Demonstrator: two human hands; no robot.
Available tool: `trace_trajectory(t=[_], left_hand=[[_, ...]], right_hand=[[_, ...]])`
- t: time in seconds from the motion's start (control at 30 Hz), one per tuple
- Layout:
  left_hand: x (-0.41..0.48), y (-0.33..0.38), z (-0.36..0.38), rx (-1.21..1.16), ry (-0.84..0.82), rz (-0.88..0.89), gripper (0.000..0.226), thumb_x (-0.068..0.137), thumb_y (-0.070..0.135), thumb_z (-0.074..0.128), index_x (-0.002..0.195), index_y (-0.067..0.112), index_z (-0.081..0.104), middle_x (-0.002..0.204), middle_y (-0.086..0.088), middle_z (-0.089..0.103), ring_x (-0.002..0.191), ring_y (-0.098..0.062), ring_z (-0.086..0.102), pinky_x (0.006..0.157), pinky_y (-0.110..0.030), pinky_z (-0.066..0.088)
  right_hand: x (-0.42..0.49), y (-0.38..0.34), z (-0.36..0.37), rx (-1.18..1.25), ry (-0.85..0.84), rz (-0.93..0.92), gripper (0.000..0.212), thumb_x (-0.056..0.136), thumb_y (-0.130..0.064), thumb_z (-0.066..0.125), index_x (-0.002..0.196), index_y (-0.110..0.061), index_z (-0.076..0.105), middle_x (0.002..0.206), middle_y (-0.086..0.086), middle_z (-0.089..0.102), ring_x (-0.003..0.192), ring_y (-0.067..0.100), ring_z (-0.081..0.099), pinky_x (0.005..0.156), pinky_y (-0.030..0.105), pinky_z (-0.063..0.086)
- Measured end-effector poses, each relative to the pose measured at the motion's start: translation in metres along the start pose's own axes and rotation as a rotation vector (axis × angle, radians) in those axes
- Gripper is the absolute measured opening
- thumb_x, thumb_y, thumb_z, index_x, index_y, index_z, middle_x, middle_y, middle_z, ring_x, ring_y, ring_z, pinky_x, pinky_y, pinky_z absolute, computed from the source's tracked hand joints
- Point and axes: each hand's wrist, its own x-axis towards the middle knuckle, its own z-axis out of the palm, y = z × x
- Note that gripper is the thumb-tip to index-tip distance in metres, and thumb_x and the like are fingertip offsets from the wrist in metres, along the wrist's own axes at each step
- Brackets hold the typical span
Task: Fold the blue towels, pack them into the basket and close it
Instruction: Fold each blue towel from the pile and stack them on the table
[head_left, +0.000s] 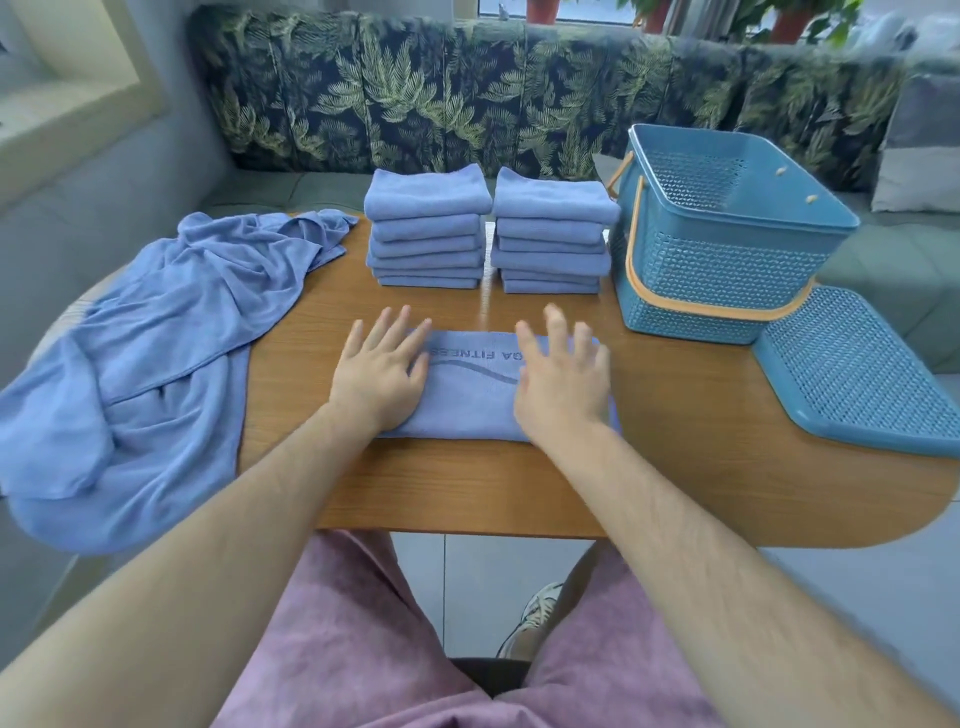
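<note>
Upside-down "GA FITNES" on folded towel (467, 402)

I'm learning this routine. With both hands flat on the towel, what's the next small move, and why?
Probably fold the towel in half, the right hand carrying its end over toward the left hand: it looks wider than the stacks behind it.

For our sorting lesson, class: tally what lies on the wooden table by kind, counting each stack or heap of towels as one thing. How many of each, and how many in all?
Stacks of folded towels: 2
Single folded towel at the front: 1
Heap of unfolded towels: 1
Basket: 1
Basket lid: 1
Total: 6
</note>
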Motion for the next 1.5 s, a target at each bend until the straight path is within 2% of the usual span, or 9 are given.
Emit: trace_trajectory(t=[0.2,0.3,0.47,0.57,0.7,0.83,0.97,1.2,1.5], left_hand=[[-0.014,-0.005,-0.005,0.014,-0.004,0.051,0.053,0.101,0.045,0.022,0.149,0.038,0.043,0.159,0.006,0.038,0.146,-0.021,0.035,0.114,-0.042,0.03],[-0.04,-0.004,-0.018,0.117,0.009,0.017,0.067,0.09,0.058,0.014,0.14,0.039,0.054,0.138,0.005,0.058,0.122,-0.029,0.052,0.098,-0.044,0.039],[-0.097,0.019,-0.032,0.061,0.087,0.142,0.051,0.092,0.058,0.029,0.109,0.035,0.071,0.091,0.006,0.054,0.092,-0.024,0.06,0.08,-0.039,0.04],[-0.124,0.031,-0.027,-0.068,0.15,0.344,0.04,0.094,0.053,0.042,0.118,0.035,0.069,0.129,0.004,0.054,0.113,-0.023,0.056,0.086,-0.038,0.044],[-0.137,0.028,-0.015,-0.136,-0.107,0.462,0.063,0.096,0.073,0.028,0.154,0.05,0.023,0.166,0.019,0.004,0.153,-0.004,-0.002,0.125,-0.037,0.01],[-0.139,0.023,-0.01,-0.065,-0.165,0.496,0.082,0.089,0.079,0.038,0.157,0.049,0.004,0.166,0.019,-0.004,0.153,-0.006,-0.008,0.126,-0.038,0.006],[-0.151,0.02,-0.009,-0.066,-0.111,0.534,0.085,0.088,0.03,0.069,0.157,0.042,0.021,0.166,0.011,0.017,0.153,-0.02,0.018,0.12,-0.042,0.024],[-0.153,0.012,-0.035,-0.47,-0.069,0.521,0.056,0.078,0.007,0.046,0.124,0.03,0.067,0.126,0.013,0.065,0.117,-0.016,0.061,0.094,-0.042,0.05],[-0.158,0.027,-0.048,-1.203,0.01,0.045,0.045,0.094,0.026,0.067,0.128,0.048,0.048,0.089,-0.018,0.067,0.076,-0.031,0.059,0.07,-0.041,0.047]], right_hand=[[-0.039,-0.054,0.011,0.116,-0.121,-0.09,0.065,0.096,-0.07,0.026,0.138,-0.029,0.053,0.146,0.002,0.044,0.131,0.03,0.042,0.103,0.052,0.037],[-0.039,-0.032,0.02,0.195,-0.125,-0.141,0.052,0.101,-0.052,0.035,0.147,-0.033,0.047,0.158,-0.001,0.036,0.148,0.026,0.028,0.12,0.057,0.018],[-0.055,0.023,0.023,0.375,0.096,-0.237,0.047,0.093,-0.019,0.04,0.134,-0.025,0.063,0.155,-0.003,0.046,0.148,0.028,0.034,0.115,0.058,0.032],[-0.093,0.03,0.019,0.48,0.029,-0.384,0.047,0.103,-0.043,0.032,0.144,-0.032,0.053,0.161,-0.011,0.034,0.154,0.019,0.02,0.122,0.046,0.019],[-0.121,0.042,0.029,0.256,-0.145,-0.501,0.075,0.095,-0.075,0.027,0.16,-0.04,0.013,0.169,-0.014,-0.002,0.155,0.01,-0.011,0.126,0.041,-0.001],[-0.123,0.055,0.038,0.202,-0.086,-0.563,0.084,0.093,-0.054,0.06,0.161,-0.036,0.015,0.17,-0.008,0.006,0.157,0.016,0.002,0.127,0.043,0.012],[-0.127,0.057,0.032,0.342,-0.068,-0.578,0.071,0.091,-0.031,0.063,0.156,-0.036,0.035,0.166,-0.009,0.025,0.153,0.018,0.023,0.123,0.042,0.024],[-0.135,0.067,0.015,0.809,-0.011,-0.554,0.042,0.087,0.001,0.063,0.122,-0.021,0.072,0.129,-0.006,0.067,0.121,0.015,0.06,0.101,0.04,0.047],[-0.134,0.05,-0.001,1.231,0.132,-0.249,0.032,0.099,-0.02,0.063,0.12,-0.041,0.053,0.077,0.007,0.061,0.063,0.033,0.054,0.056,0.046,0.045]])
